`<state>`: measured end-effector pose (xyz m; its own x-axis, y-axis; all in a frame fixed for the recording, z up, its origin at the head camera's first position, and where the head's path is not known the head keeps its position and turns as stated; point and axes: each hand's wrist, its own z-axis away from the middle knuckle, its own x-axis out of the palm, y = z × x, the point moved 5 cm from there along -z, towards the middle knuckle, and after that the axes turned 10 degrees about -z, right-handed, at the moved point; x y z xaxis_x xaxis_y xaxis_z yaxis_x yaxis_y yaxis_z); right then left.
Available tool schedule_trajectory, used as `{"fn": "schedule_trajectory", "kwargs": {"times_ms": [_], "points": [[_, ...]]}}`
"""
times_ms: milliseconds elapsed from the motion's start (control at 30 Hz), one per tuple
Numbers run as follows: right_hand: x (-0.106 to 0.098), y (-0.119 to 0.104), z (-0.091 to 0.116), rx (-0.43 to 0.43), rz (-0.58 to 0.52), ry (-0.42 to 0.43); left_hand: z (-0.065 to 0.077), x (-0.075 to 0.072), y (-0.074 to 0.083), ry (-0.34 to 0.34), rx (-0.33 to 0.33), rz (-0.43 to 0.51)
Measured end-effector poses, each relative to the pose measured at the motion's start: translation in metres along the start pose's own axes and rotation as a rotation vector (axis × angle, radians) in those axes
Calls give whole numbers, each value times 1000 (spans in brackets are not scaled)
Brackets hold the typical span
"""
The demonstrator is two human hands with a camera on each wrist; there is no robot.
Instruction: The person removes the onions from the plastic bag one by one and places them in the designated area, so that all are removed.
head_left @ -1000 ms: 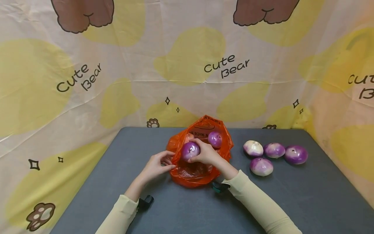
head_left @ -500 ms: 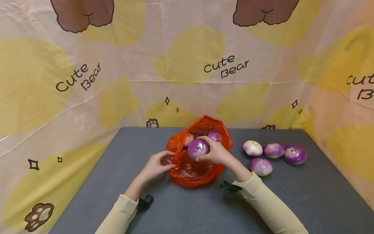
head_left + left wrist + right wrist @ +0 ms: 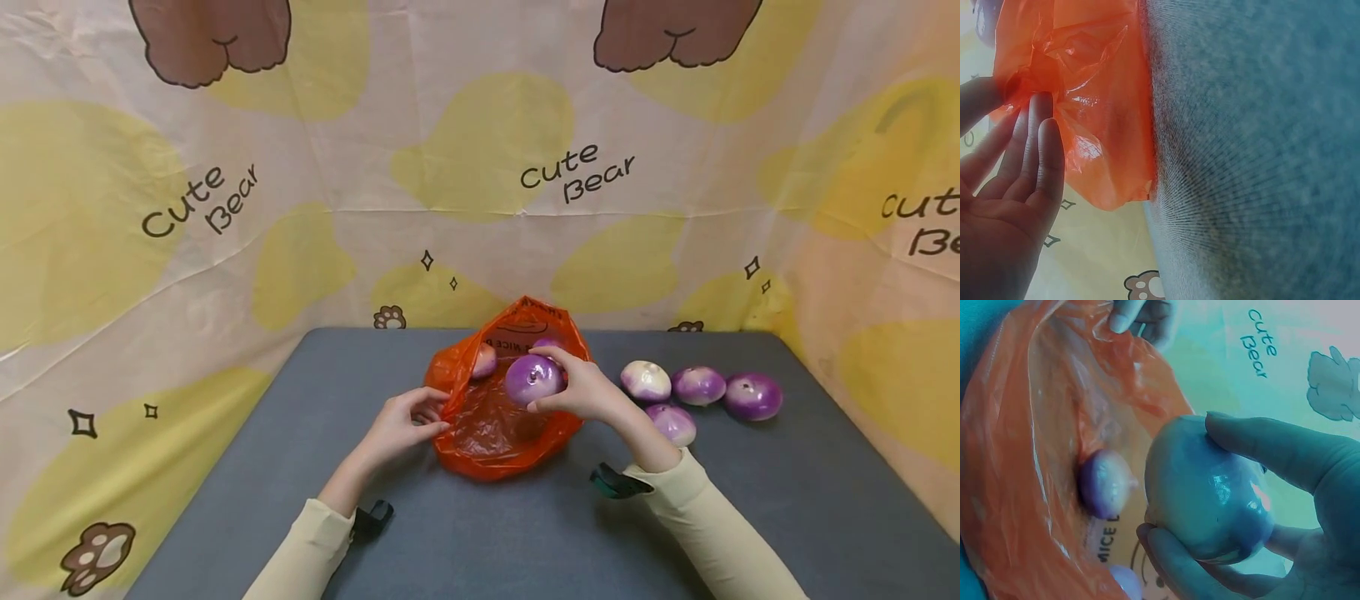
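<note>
A red plastic bag (image 3: 487, 462) lies with its mouth spread open toward me. My left hand (image 3: 405, 425) pinches the left edge of its rim between thumb and fingers, as the left wrist view shows with the bag film (image 3: 1104, 112) gathered at the fingertips. My right hand (image 3: 581, 387) grips a glossy purple onion (image 3: 531, 382), thumb on one side and fingers on the other, raised in front of the bag's mouth. Inside the bag, one onion (image 3: 1107, 484) rests at the left; another onion (image 3: 1125, 582) is partly hidden behind the held one in the head view.
On the grey table (image 3: 465, 550), right of the bag, sit several purple and white onions, among them a mostly white onion (image 3: 645, 381) and a deep purple onion (image 3: 753, 396). My right forearm overlaps the nearest onion (image 3: 673, 423). A printed cloth (image 3: 472, 167) hangs behind the table.
My right hand has moved rightward with the onion, out from the middle of the bag's mouth. The onion at the left inside shows more fully. My left hand has stayed at the rim.
</note>
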<state>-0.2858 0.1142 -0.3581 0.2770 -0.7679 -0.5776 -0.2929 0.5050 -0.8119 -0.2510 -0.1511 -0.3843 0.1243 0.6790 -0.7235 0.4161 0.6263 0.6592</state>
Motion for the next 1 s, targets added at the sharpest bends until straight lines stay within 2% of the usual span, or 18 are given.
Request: {"fn": "schedule_trajectory", "kwargs": {"times_ms": [567, 767, 867, 1000], "points": [[-41, 17, 26, 24, -59, 9, 0, 0, 1, 5, 9, -3], [-61, 27, 40, 53, -47, 46, -1, 1, 0, -1, 0, -7], [-69, 31, 46, 54, -85, 52, -1, 1, 0, -1, 0, -11], [-79, 35, 53, 60, -61, 75, -1, 2, 0, 2, -3, -12]]}}
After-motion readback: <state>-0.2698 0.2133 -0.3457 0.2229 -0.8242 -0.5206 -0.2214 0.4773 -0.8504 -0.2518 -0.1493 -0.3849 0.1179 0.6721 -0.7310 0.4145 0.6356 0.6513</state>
